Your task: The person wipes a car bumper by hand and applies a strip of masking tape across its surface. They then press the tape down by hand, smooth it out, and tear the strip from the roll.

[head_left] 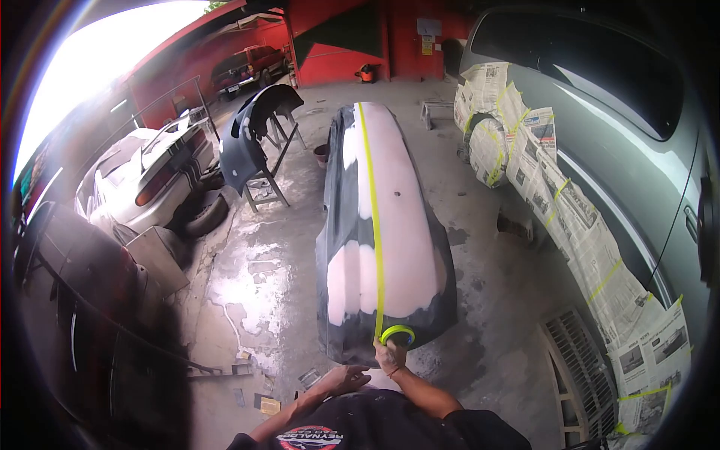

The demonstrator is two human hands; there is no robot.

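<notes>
A long car bumper [409, 217], dark grey with large pale pink patches, stretches away in front of me. A strip of yellow-green masking tape [373, 225] runs lengthwise along it, from the far end to the near end. At the near end my right hand [391, 356] grips the roll of masking tape [398, 330], and the strip leads down to it. My left hand [346, 380] is close to my body, just below the bumper's near edge. Its fingers look stretched out to the right, with nothing visible in them.
On the right stands a silver-green vehicle [600, 112], partly masked with newspaper [577, 232]. A slatted grille-like panel [581, 367] lies beside it. Another dark bumper [244, 142] rests on a stand [264, 191] at the left, near a white car body [142, 169]. Scraps [267, 404] litter the floor.
</notes>
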